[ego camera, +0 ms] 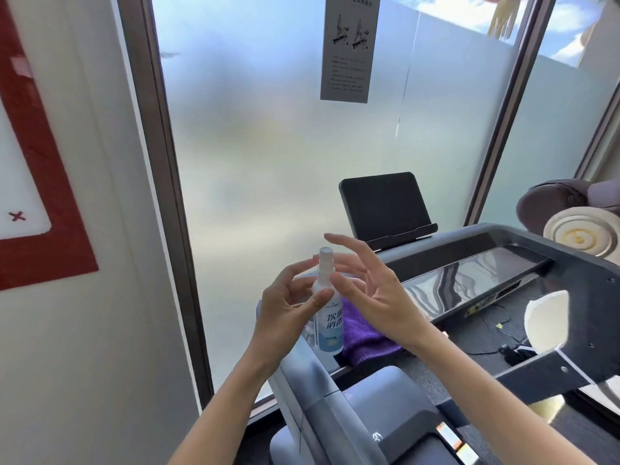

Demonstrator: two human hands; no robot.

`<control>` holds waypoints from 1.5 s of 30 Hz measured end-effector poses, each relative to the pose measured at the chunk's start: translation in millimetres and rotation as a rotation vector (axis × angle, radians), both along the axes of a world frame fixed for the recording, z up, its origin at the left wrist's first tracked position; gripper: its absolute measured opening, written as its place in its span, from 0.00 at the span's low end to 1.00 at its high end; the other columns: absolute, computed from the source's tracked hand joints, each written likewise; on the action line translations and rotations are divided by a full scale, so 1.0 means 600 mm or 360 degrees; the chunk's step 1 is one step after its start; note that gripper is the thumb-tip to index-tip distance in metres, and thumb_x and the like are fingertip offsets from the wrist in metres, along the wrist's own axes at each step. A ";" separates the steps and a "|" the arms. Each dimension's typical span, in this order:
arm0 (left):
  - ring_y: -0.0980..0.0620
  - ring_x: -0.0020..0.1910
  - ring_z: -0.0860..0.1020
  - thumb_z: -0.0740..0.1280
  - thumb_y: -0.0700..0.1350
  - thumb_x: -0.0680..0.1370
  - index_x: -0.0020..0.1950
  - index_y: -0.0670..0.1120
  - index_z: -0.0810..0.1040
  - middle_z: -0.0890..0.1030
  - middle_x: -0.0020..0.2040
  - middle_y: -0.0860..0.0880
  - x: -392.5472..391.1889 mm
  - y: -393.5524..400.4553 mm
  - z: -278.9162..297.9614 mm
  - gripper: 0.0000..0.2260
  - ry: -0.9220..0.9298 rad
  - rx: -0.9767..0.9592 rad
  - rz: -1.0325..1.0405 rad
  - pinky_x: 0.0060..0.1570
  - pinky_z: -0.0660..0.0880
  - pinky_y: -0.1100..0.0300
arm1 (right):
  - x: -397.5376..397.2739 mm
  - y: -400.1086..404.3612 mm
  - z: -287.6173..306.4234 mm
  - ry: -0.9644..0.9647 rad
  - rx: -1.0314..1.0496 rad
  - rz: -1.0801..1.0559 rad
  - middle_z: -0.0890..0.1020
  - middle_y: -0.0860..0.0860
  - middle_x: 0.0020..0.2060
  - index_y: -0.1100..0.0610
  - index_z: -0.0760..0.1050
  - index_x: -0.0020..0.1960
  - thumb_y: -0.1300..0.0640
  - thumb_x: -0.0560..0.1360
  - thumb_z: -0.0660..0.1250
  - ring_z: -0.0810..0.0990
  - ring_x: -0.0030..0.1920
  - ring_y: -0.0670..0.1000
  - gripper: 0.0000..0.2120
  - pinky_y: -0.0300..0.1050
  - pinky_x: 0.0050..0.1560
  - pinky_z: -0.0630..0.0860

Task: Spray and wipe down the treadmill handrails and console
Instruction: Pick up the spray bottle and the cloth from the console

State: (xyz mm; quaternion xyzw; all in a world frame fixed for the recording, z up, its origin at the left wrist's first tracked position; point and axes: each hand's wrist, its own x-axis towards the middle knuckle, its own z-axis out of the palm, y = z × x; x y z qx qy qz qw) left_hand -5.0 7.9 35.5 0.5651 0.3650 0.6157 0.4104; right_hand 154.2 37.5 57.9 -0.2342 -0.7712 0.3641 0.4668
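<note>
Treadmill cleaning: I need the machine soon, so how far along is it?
Barely started. The left hand holds the spray bottle; the right hand hovers open beside it. The purple cloth lies unused on the console. Spraying and wiping remain.

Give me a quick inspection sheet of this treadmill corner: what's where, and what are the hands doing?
Surface: grey treadmill console, glossy dark panel reflecting the room.
Job's things: spray bottle upright, cap on; purple cloth lying on the console behind it.
Clutter: white cup-shaped mask on the right side; dark tablet screen standing on its ledge.
Hands: left hand pinches the bottle; right hand open beside it, fingers spread.
Cables: thin black cable under the console.
Surroundings: frosted window with a printed notice; red-bordered wall sign at left.
</note>
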 end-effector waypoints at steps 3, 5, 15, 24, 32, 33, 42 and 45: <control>0.52 0.47 0.84 0.73 0.43 0.69 0.64 0.48 0.73 0.86 0.47 0.47 0.023 -0.001 -0.002 0.24 0.0011 -0.0005 -0.0067 0.45 0.78 0.63 | 0.005 -0.019 -0.001 0.0126 -0.0009 -0.0145 0.86 0.53 0.49 0.52 0.74 0.61 0.57 0.79 0.67 0.85 0.51 0.52 0.11 0.42 0.55 0.79; 0.50 0.47 0.84 0.74 0.44 0.67 0.63 0.50 0.73 0.86 0.47 0.47 0.036 0.001 -0.009 0.25 0.0075 -0.0002 -0.0109 0.46 0.79 0.60 | 0.013 -0.028 0.001 0.0282 -0.0076 -0.0259 0.86 0.54 0.45 0.56 0.76 0.55 0.57 0.78 0.68 0.86 0.46 0.50 0.07 0.40 0.48 0.80; 0.51 0.48 0.84 0.75 0.48 0.66 0.60 0.53 0.76 0.86 0.46 0.49 0.077 0.003 -0.029 0.23 0.0118 0.0061 -0.0197 0.48 0.79 0.60 | 0.051 -0.051 0.002 0.0460 -0.0167 -0.0481 0.86 0.56 0.40 0.60 0.79 0.47 0.59 0.72 0.72 0.87 0.42 0.55 0.06 0.43 0.44 0.82; 0.58 0.45 0.82 0.79 0.60 0.62 0.56 0.58 0.74 0.84 0.45 0.59 0.095 -0.002 -0.035 0.27 0.0239 0.0243 0.0288 0.43 0.78 0.63 | 0.047 -0.054 -0.001 0.0569 -0.0199 -0.0545 0.87 0.57 0.42 0.66 0.76 0.49 0.60 0.74 0.69 0.87 0.44 0.57 0.09 0.49 0.47 0.84; 0.58 0.38 0.79 0.75 0.57 0.65 0.50 0.56 0.80 0.83 0.41 0.58 0.078 -0.002 -0.043 0.16 0.0387 0.0266 0.0026 0.37 0.77 0.61 | 0.047 -0.041 0.026 0.0649 -0.0235 -0.0455 0.87 0.55 0.43 0.63 0.78 0.51 0.62 0.76 0.67 0.86 0.44 0.56 0.06 0.44 0.45 0.82; 0.59 0.37 0.79 0.75 0.57 0.65 0.50 0.55 0.80 0.82 0.40 0.58 0.076 0.001 -0.045 0.16 0.0429 0.0325 0.0172 0.36 0.77 0.62 | 0.045 -0.040 0.026 0.0647 -0.0246 -0.0465 0.87 0.55 0.44 0.64 0.78 0.51 0.63 0.76 0.68 0.87 0.44 0.57 0.05 0.44 0.45 0.82; 0.54 0.40 0.77 0.78 0.51 0.67 0.48 0.55 0.75 0.80 0.42 0.56 0.075 0.017 -0.043 0.16 0.0474 0.0405 0.0469 0.38 0.72 0.69 | 0.033 -0.032 0.033 0.0854 -0.0469 -0.0491 0.87 0.58 0.44 0.64 0.78 0.51 0.61 0.72 0.71 0.87 0.46 0.57 0.10 0.45 0.44 0.83; 0.52 0.43 0.81 0.78 0.53 0.68 0.54 0.54 0.79 0.83 0.47 0.53 0.065 0.009 -0.040 0.18 0.0258 0.0175 0.0090 0.41 0.79 0.60 | 0.040 -0.028 0.032 0.0838 -0.0373 -0.0475 0.87 0.57 0.46 0.62 0.77 0.50 0.62 0.75 0.70 0.86 0.48 0.57 0.06 0.45 0.45 0.82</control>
